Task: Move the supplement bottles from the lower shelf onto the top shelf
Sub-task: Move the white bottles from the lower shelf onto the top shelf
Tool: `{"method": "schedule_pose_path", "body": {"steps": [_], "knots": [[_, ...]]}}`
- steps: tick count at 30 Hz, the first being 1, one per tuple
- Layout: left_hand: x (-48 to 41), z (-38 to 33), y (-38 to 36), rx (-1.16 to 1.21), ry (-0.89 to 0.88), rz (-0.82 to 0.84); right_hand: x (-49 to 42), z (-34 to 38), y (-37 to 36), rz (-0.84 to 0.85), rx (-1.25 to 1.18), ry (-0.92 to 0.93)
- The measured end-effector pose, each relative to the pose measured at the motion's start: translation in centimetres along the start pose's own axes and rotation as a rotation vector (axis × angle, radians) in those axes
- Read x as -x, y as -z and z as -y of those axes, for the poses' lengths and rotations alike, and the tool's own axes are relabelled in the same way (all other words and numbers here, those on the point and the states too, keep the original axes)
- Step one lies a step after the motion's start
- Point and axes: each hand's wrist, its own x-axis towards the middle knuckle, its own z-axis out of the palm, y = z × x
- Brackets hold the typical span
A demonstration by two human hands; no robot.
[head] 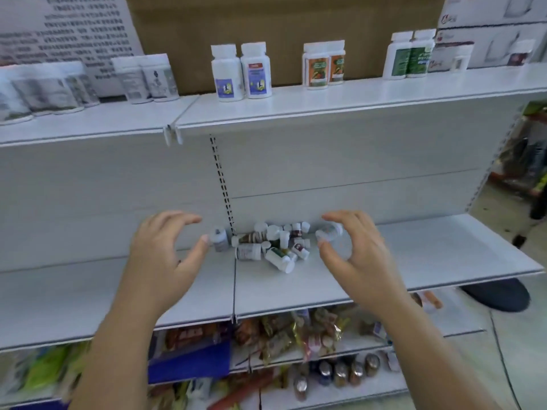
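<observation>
A heap of small white supplement bottles [273,245] lies tumbled at the back of the lower shelf [296,288], most of them on their sides. One bottle [219,238] stands apart at the heap's left, just off my left thumb tip. My left hand [165,255] hovers open, fingers curled, left of the heap. My right hand [352,255] hovers open to the right, its curled fingers around a lying bottle [329,232] without closing on it. Pairs of larger white bottles [241,72] stand upright on the top shelf [325,105].
More bottles line the top shelf at left [44,90], centre-right [324,65] and right [410,54], with gaps between the pairs. A cardboard sheet [281,31] stands behind them. Snack packs [296,335] fill the shelves below. A dark shoe [500,294] is on the floor at right.
</observation>
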Motion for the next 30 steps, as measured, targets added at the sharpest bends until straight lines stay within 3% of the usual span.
{"method": "schedule_pose_path", "body": {"steps": [8,11,16,21,24,27,30], "knots": [[2.4,8.3,-7.1,0.257,0.432,0.031,1.1,-5.2,-11.1,0.162,-0.285,-0.362],[2.0,11.5,-11.2,0.326,0.556,0.045,-1.2,-7.8,-15.6,0.258,-0.222,-0.406],[-1.7,17.0,-18.4,0.35,0.682,0.134,-8.5,-11.7,-23.9,0.448,0.12,-0.202],[-7.9,20.5,-25.1,0.26,0.653,0.259,-13.9,-14.6,-30.5,0.623,0.556,0.127],[-10.5,21.3,-28.2,0.287,0.657,0.29,-14.8,-16.0,-32.9,0.63,0.721,0.242],[-11.4,22.1,-30.4,0.33,0.75,0.218,-15.2,-16.9,-34.1,0.602,0.737,0.3],[-11.5,22.7,-31.3,0.38,0.764,0.148,-15.9,-16.4,-33.8,0.586,0.491,0.204]]}}
